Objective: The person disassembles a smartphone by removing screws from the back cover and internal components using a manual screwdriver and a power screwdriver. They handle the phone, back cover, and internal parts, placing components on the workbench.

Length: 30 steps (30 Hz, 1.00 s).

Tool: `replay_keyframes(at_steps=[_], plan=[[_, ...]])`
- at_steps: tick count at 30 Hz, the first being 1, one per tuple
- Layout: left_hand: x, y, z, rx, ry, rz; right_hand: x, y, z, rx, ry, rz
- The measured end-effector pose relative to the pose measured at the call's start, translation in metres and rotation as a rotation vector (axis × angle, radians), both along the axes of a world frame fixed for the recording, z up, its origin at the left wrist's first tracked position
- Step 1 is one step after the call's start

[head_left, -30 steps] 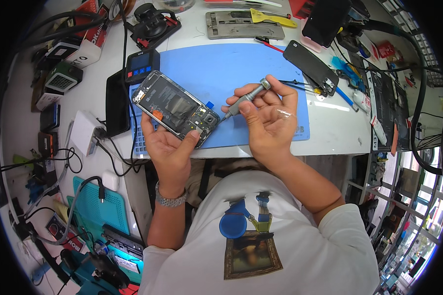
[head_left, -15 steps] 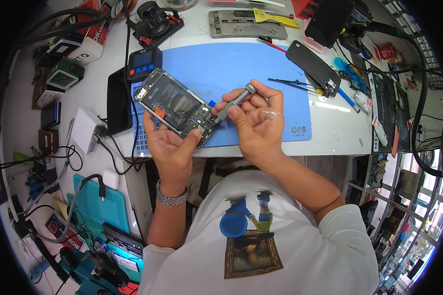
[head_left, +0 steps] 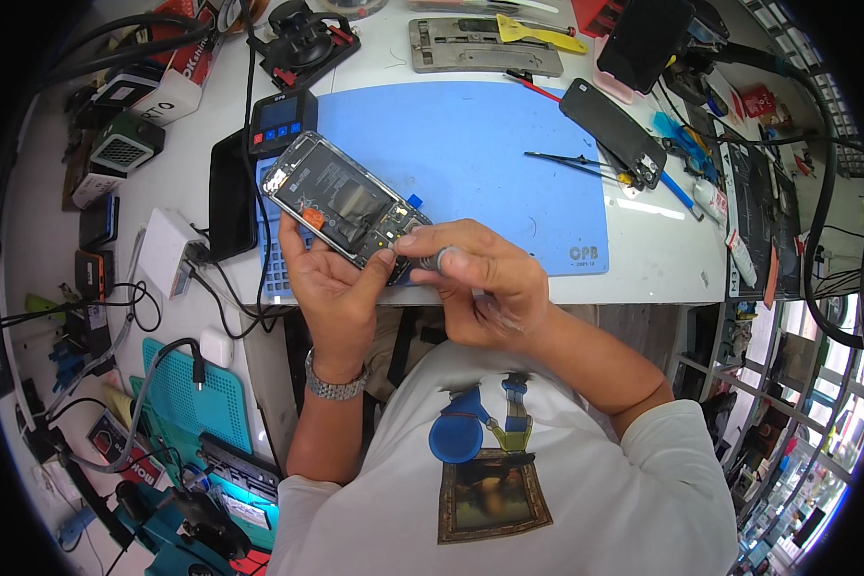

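My left hand (head_left: 334, 300) grips an opened smartphone (head_left: 336, 197) by its lower edge, thumb pressed near the bottom right corner. The phone lies tilted in the palm, its black battery, circuit board and an orange sticker exposed. At the board end, my right hand (head_left: 494, 288) is closed round a grey precision screwdriver (head_left: 447, 257), whose round cap points up towards me. The fingers hide the driver's tip, so I cannot tell whether it touches a screw. Under the hands lies a blue work mat (head_left: 509, 202).
Black tweezers (head_left: 566, 159) and a dark phone shell (head_left: 612, 132) lie at the mat's right. A small device with a screen (head_left: 283, 123) and a dark panel (head_left: 230, 197) sit on the left. Behind are a metal fixture (head_left: 442, 53) and a yellow scraper (head_left: 540, 36). Cables hang at both sides.
My right hand has moved left and down to the phone's board end. The screwdriver has swung from slanting across the fingers to nearly upright. My left hand and the phone stay almost still.
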State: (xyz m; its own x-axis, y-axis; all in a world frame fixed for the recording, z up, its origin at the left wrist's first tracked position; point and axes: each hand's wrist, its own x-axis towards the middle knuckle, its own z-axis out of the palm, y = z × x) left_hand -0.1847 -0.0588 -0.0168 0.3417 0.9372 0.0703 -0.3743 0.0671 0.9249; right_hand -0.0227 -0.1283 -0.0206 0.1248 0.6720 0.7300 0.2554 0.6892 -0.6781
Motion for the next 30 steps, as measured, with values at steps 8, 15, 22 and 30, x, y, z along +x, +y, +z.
replay_keyframes(at_steps=[8,15,22,30], plan=[[0.002,0.0,-0.001,0.005,-0.006,0.008,0.002,0.004,0.018,-0.048,-0.072,-0.141],[-0.001,-0.001,0.0,0.004,0.018,0.005,0.0,0.005,0.017,-0.045,-0.106,-0.234],[0.0,0.0,-0.002,0.026,0.002,-0.006,0.007,0.003,0.013,-0.056,-0.12,-0.215],[0.0,-0.002,-0.002,0.032,-0.007,0.009,0.007,0.01,0.014,-0.13,0.034,0.032]])
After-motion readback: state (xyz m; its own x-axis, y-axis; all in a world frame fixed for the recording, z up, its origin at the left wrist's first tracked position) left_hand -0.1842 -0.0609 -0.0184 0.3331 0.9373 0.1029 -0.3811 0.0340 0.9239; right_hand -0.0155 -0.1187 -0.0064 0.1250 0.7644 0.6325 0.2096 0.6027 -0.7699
